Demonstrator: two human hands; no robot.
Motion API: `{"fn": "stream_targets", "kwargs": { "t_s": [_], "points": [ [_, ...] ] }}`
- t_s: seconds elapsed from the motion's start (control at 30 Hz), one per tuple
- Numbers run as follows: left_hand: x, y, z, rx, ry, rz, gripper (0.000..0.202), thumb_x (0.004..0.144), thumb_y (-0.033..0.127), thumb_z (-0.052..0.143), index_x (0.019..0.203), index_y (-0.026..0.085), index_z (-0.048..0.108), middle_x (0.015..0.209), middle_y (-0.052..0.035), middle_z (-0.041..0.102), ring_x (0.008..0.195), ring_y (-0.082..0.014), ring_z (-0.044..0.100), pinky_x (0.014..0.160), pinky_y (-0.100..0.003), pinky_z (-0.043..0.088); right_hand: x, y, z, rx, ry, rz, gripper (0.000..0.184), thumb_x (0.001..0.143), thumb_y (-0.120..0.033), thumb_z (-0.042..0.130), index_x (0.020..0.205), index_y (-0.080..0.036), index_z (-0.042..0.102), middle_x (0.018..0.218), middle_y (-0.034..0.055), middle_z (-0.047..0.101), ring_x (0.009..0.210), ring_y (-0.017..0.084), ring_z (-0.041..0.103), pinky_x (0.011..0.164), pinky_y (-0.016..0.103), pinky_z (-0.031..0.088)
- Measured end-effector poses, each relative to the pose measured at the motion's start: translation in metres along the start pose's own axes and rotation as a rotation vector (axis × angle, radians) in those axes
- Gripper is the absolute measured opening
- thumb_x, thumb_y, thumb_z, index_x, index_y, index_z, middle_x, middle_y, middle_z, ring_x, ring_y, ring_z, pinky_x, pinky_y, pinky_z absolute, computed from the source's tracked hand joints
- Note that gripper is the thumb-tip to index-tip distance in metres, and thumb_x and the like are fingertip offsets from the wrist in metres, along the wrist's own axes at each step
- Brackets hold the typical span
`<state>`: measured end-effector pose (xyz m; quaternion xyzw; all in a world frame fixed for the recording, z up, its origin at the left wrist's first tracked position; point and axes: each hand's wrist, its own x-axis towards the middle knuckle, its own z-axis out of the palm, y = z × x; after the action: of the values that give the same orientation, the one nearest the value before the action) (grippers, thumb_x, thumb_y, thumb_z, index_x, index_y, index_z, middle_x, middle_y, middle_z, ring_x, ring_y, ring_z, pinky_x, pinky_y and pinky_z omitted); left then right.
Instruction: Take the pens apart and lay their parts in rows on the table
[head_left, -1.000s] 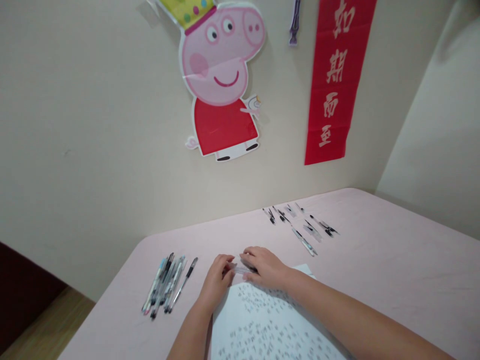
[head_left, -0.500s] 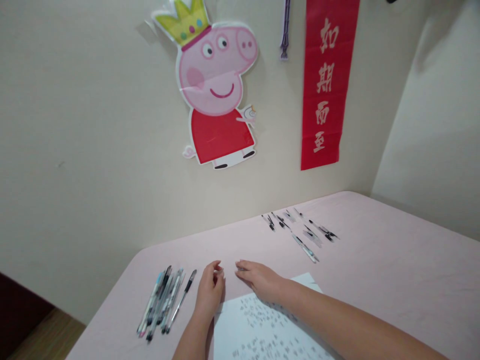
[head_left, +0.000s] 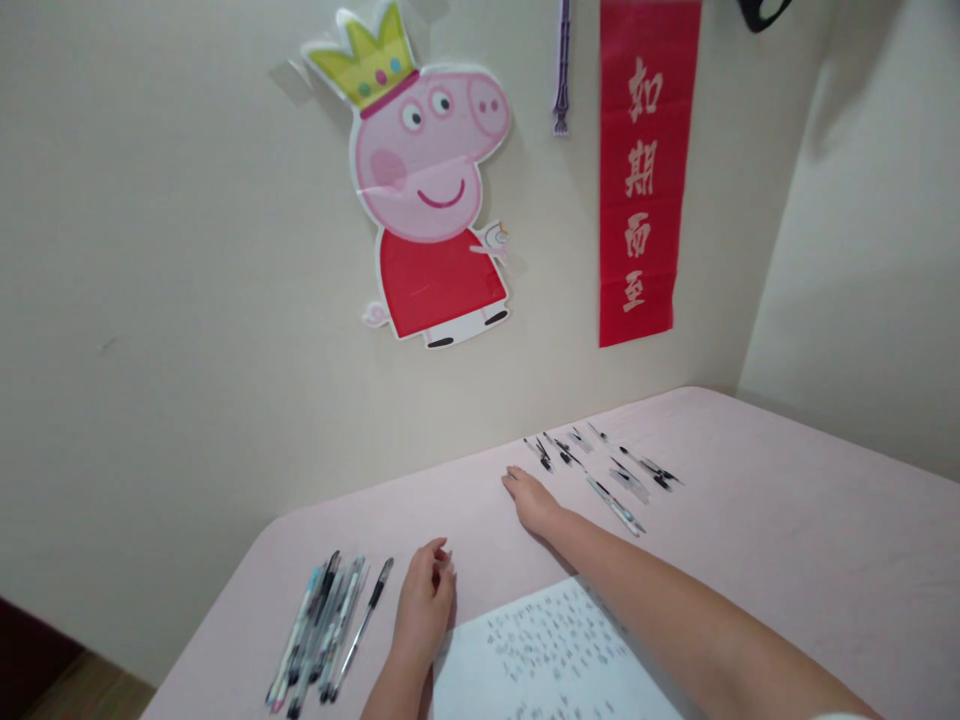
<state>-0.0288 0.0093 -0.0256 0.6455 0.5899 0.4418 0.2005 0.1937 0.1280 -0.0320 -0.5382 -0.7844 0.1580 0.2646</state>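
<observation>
Left of scattered black-and-clear plastic pen parts [head_left: 630, 484] at far right, the right hand [head_left: 531, 500] is extended; nearer, the left hand [head_left: 425, 605] is curled; whether anything is gripped by either cannot be told.

One left hand [head_left: 426, 605] and one right hand [head_left: 534, 503]: two in all. One bench [head_left: 787, 520], one written sheet [head_left: 555, 660]. One pen [head_left: 361, 632] lies apart; the bundled pens [head_left: 321, 625] overlap too much to count, and the pen parts [head_left: 615, 505] are too small. One pig cutout [head_left: 442, 275], one banner [head_left: 645, 100] with four characters [head_left: 640, 168], one purple strip [head_left: 562, 75].
</observation>
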Motion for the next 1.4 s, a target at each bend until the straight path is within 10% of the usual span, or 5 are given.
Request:
{"fn": "stream_targets", "kwargs": {
  "t_s": [0.37, 0.83, 1.2, 1.4],
  "points": [
    [0.001, 0.000, -0.001, -0.015, 0.017, -0.047, 0.038, 0.076, 0.033, 0.050, 0.108, 0.015, 0.057, 0.093, -0.0087, 0.063, 0.081, -0.0202, 0.061, 0.079, -0.038, 0.048, 0.055, 0.016, 0.000, -0.024, 0.080, 0.149, 0.045, 0.081, -0.007, 0.038, 0.122, -0.005, 0.057, 0.141, 0.0177, 0.041, 0.132, 0.024, 0.036, 0.110, 0.033, 0.022],
    [0.002, 0.002, -0.003, -0.037, 0.045, -0.047, 0.037, 0.074, 0.034, 0.051, 0.107, 0.016, 0.057, 0.089, -0.0066, 0.064, 0.078, -0.0198, 0.062, 0.077, -0.037, 0.050, 0.057, 0.009, -0.023, 0.026, 0.056, 0.141, 0.049, 0.075, -0.002, 0.048, 0.122, -0.010, 0.059, 0.143, 0.0178, 0.038, 0.130, 0.024, 0.038, 0.109, 0.035, 0.026],
    [-0.002, 0.004, -0.002, 0.037, 0.004, 0.035, 0.036, 0.076, 0.031, 0.050, 0.108, 0.017, 0.056, 0.091, -0.0060, 0.063, 0.078, -0.0193, 0.061, 0.078, -0.038, 0.049, -0.075, -0.062, -0.039, 0.029, -0.176, -0.214, 0.051, 0.075, -0.016, 0.058, 0.126, -0.015, 0.055, 0.139, 0.0155, 0.043, 0.131, 0.028, 0.034, 0.108, 0.038, 0.027],
    [-0.002, -0.003, -0.001, 0.064, -0.014, 0.054, 0.036, 0.077, 0.032, 0.050, 0.109, 0.017, 0.055, 0.092, -0.0056, 0.062, 0.077, -0.0191, 0.061, 0.076, -0.038, 0.050, -0.103, -0.074, -0.053, -0.038, -0.182, -0.033, 0.019, 0.078, -0.020, 0.057, 0.092, -0.014, 0.068, 0.095, 0.0118, 0.064, 0.096, 0.024, 0.055, 0.085, 0.033, 0.040]
  ]
}}
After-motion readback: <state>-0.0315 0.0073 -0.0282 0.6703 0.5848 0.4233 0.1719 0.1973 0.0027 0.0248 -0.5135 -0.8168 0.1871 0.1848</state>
